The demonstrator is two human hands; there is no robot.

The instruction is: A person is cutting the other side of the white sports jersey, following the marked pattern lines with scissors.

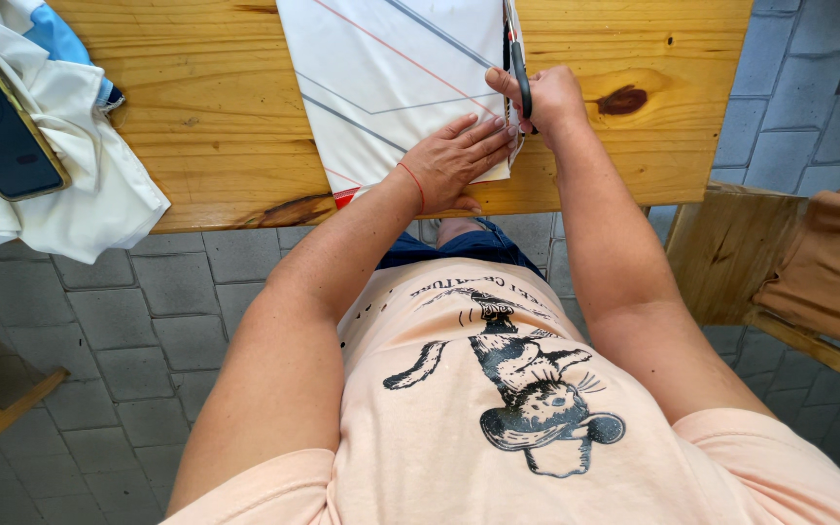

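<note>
Head view, looking straight down: the right hand (548, 97) has its fingers curled shut through the handles of the scissors (519, 73), blades pointing away from the body along the right edge of the white sheet (391, 78). Can't tell how far the blades are open, since they're thin and partly hidden where they meet the edge. The left hand (459, 160) lies flat, fingers spread and straight, palm down on the near right corner of the sheet, gripping nothing, just pressing it to the tabletop (216, 126). The two hands are just beside each other, left fingertips almost touching the right thumb. The sheet has grey and red lines on it, and its long axis runs away from the body, tilted a bit to the left, so the scissors line up with that long edge and the left hand sits just on the near side of them. Off to the far left there's a dark phone (2, 122) lying on a white cloth (99, 194), well apart from both hands. A wooden chair (731, 253) with brown fabric over it sits off to the right.
</note>
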